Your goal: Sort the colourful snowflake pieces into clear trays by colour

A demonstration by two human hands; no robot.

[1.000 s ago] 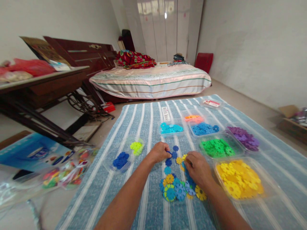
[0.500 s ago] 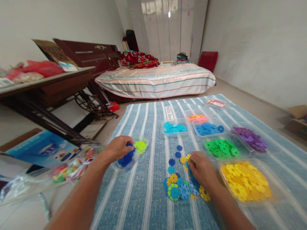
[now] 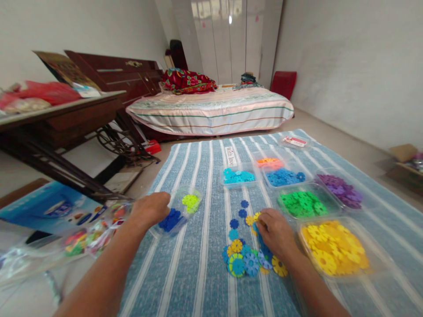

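Observation:
My left hand (image 3: 152, 210) is closed at the left edge of a clear tub of dark blue snowflake discs (image 3: 170, 219); whatever its fingers hold is hidden. Yellow-green discs (image 3: 191, 203) lie in the clear container just behind. On the cloth, my right hand (image 3: 275, 229) pinches the upper right part of a joined figure of snowflake discs (image 3: 251, 263), made of blue, yellow and green pieces. A curved chain of dark blue discs (image 3: 243, 213) rises from its left side. Part of the figure is covered by the right hand.
Clear tubs hold yellow discs (image 3: 333, 247), green discs (image 3: 301, 203), purple discs (image 3: 339, 191), blue discs (image 3: 285, 177), light blue discs (image 3: 238, 176) and orange discs (image 3: 268, 163). A striped cloth (image 3: 191, 281) lies beneath them. A sewing-machine table (image 3: 89, 113) stands left; a bed (image 3: 211, 112) is beyond.
My left hand has drawn back leftward from the dark blue discs, uncovering more of them. My right hand stays on the figure. The view has shifted slightly.

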